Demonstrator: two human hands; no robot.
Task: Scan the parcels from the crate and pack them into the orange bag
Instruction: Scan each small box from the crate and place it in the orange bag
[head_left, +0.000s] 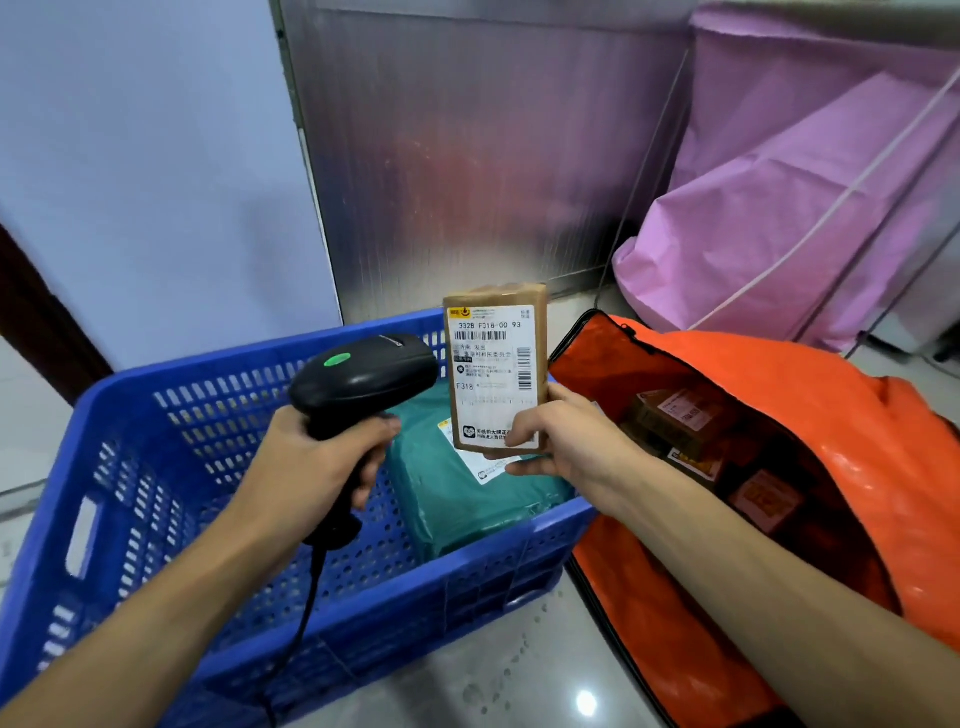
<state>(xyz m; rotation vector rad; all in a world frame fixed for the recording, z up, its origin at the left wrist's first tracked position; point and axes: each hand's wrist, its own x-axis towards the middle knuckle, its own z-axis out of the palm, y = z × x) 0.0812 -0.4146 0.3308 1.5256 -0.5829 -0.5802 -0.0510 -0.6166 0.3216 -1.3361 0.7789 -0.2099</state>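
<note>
My right hand holds a small brown parcel upright by its lower edge, above the blue crate, with its white shipping label facing me. My left hand grips a black corded barcode scanner; its head points at the label from the left, a short gap away. A green plastic-wrapped parcel lies inside the crate at its right end. The orange bag lies open to the right of the crate, with several brown and red parcels inside.
A pink fabric-covered rack stands at the back right behind the bag. A metal-faced panel and a pale wall rise behind the crate. Glossy grey floor shows in front between crate and bag.
</note>
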